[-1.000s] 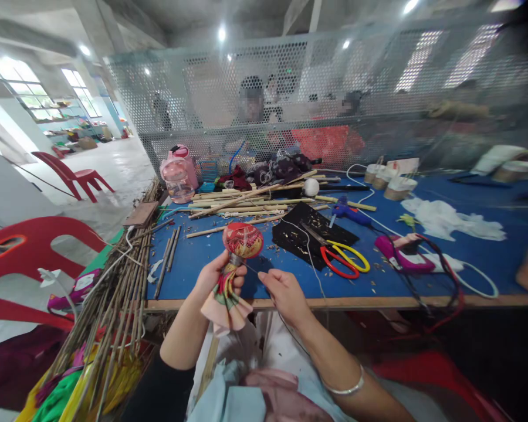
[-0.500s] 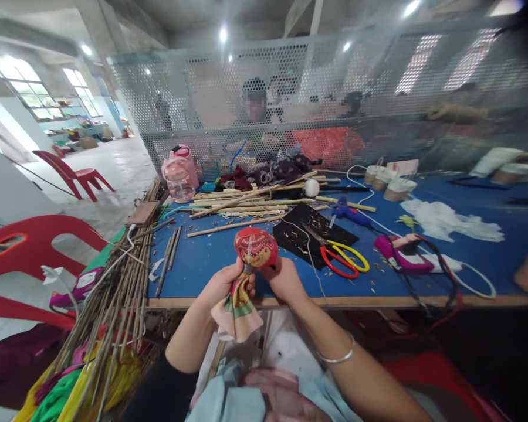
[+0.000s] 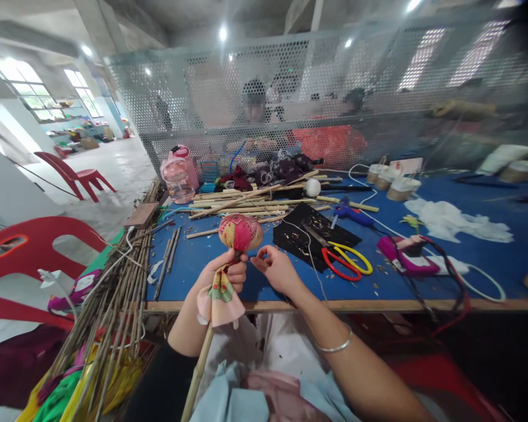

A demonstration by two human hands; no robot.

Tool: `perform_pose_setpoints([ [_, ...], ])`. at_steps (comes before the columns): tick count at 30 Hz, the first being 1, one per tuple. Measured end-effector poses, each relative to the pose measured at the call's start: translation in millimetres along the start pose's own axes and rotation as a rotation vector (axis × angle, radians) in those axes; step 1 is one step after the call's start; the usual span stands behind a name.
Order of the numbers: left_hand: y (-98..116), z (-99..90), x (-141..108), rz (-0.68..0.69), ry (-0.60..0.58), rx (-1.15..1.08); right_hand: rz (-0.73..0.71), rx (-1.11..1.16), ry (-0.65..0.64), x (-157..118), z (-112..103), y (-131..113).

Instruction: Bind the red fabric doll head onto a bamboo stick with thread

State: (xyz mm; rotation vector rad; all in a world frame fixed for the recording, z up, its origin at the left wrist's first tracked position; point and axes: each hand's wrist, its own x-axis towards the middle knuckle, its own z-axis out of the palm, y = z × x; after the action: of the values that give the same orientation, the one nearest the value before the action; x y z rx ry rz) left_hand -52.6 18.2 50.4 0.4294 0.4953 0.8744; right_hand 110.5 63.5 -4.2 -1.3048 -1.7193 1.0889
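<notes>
My left hand (image 3: 226,272) is closed round the neck of a cloth-wrapped ball on a stick (image 3: 241,231). Red, pink and gold patterned fabric covers the round head, and the gathered cloth tail (image 3: 222,302) flares out below my fingers. From under that tail the pale stick (image 3: 198,375) slants down toward my lap. Just right of the ball, apart from it, my right hand (image 3: 279,271) is raised with its fingers curled together; whatever they may pinch is too small to make out. Scissors (image 3: 345,261) with red and yellow handles lie to the right.
Pale sticks (image 3: 242,202) lie heaped at the back of the blue table (image 3: 255,287). A black cloth (image 3: 290,237) with shavings, a blue glue gun (image 3: 352,214) and a purple device with cables (image 3: 409,255) are rightward. Long thin twigs (image 3: 114,293) line the left edge. Perforated metal screen (image 3: 220,88) stands behind.
The ball has moved left and turned, with its stick now showing below. My right hand has come away from it, and my left hand now holds it alone.
</notes>
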Motion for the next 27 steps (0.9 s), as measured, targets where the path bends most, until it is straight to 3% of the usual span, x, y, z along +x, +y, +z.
perform_pose_setpoints([
  [3, 7, 5.8, 7, 0.081, 0.078, 0.121, -0.067, -0.014, 0.022, -12, -12, -7],
  [7, 31, 43.6, 18, 0.252, 0.251, 0.492, -0.23, 0.261, 0.296, -42, -19, -38],
  [8, 39, 59.3, 20, 0.315, 0.263, 0.561, -0.214, 0.378, 0.248, -50, -15, -48],
  [9, 49, 77.1, 21, 0.374, 0.265, 0.62, -0.175, 0.482, 0.119, -58, -9, -58],
  [11, 71, 116.8, 19, 0.479, 0.251, 0.779, -0.067, 0.615, -0.26, -71, 6, -78],
  [13, 92, 155.9, 11, 0.735, 0.232, 0.951, -0.009, 0.678, -0.513, -79, 14, -94],
  [15, 112, 186.6, -2, 0.891, 0.229, 0.961, -0.049, 0.705, -0.509, -82, 7, -108],
  [17, 127, 203.6, -16, 1.12, 0.21, 0.934, -0.155, 0.644, -0.373, -81, -16, -121],
  [19, 138, 206.6, -26, 1.286, 0.224, 0.824, -0.263, 0.478, -0.203, -78, -47, -131],
  [22, 153, 194.8, -24, 1.29, 0.287, 0.645, -0.363, 0.127, 0.002, -71, -83, -138],
  [24, 166, 184.9, -14, 1.22, 0.357, 0.574, -0.371, -0.15, 0.048, -70, -93, -134],
  [27, 185, 175.9, 2, 1.188, 0.454, 0.456, -0.321, -0.527, 0.0, -75, -98, -121],
])
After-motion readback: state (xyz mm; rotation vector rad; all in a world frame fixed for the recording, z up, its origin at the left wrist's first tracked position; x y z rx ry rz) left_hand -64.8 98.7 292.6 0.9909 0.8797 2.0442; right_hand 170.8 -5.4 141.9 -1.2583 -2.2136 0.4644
